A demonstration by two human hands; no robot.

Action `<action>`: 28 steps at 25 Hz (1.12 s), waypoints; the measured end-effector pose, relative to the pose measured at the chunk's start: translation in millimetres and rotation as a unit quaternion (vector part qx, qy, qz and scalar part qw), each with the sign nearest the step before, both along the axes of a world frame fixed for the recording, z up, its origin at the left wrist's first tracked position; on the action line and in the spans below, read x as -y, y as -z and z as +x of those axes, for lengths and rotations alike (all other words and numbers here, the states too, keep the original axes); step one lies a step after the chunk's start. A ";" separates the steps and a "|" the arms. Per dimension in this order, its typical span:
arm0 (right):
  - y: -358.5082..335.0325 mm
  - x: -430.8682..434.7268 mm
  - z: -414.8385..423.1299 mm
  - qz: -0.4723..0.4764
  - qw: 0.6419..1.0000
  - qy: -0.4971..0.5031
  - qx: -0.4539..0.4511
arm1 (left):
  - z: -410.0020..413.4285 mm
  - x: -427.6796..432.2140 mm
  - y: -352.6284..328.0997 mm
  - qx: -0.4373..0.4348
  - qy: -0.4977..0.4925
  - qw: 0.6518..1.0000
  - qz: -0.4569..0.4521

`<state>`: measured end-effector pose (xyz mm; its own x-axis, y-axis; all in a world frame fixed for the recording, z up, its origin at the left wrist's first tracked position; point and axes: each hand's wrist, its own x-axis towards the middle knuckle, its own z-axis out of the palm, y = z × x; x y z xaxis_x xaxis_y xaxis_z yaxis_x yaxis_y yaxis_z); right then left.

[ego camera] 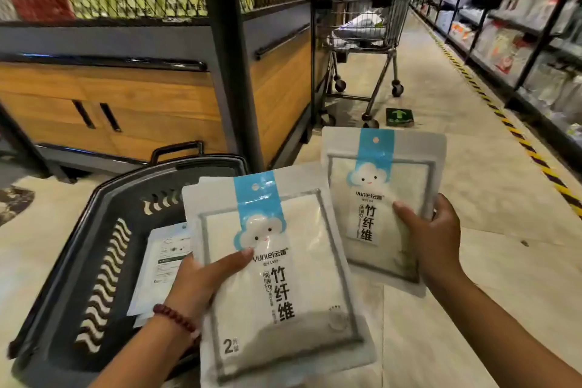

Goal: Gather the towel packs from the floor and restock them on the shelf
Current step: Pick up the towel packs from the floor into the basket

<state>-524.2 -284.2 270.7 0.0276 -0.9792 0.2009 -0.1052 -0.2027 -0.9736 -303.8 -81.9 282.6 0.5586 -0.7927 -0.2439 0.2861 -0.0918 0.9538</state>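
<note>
Holding: left hand (pixel 195 283) clamps glossy flat plastic towel pack (pixel 277 277)
Right hand (pixel 431 239): fingers clamped on matching second pack (pixel 378 198)
Print: "yunlei", "竹纤维", "2"
Below: dark slotted plastic basket (pixel 94 277)

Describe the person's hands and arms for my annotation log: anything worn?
Both forearms are bare, with no sleeves, gloves or rings visible. The left hand has a dark red beaded bracelet around its wrist. The right hand and its wrist wear nothing.
</note>
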 end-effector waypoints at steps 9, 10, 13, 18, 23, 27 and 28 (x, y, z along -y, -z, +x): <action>-41.8 -18.5 161.3 0.006 0.991 -0.121 0.054 | 107.3 -94.5 -23.4 0.042 -0.237 0.970 0.020; -38.1 -24.3 177.6 0.024 0.988 -0.137 0.072 | 118.5 -98.7 -22.2 0.046 -0.253 0.966 0.030; -25.6 -37.8 222.4 0.072 0.981 -0.160 0.087 | 154.2 -106.9 -11.1 0.043 -0.288 0.955 0.051; -1.1 -47.5 266.7 0.073 0.981 -0.179 0.030 | 181.5 -91.9 14.8 0.032 -0.300 0.952 0.061; 17.9 -35.4 283.2 0.048 0.985 -0.158 -0.055 | 202.6 -66.1 50.1 0.024 -0.275 0.957 0.089; 14.6 -22.2 289.4 -0.001 0.985 -0.139 -0.097 | 220.5 -35.8 88.1 0.010 -0.241 0.961 0.131; 14.6 -21.1 292.4 -0.012 0.985 -0.137 -0.103 | 227.3 -27.4 99.1 -0.001 -0.235 0.962 0.143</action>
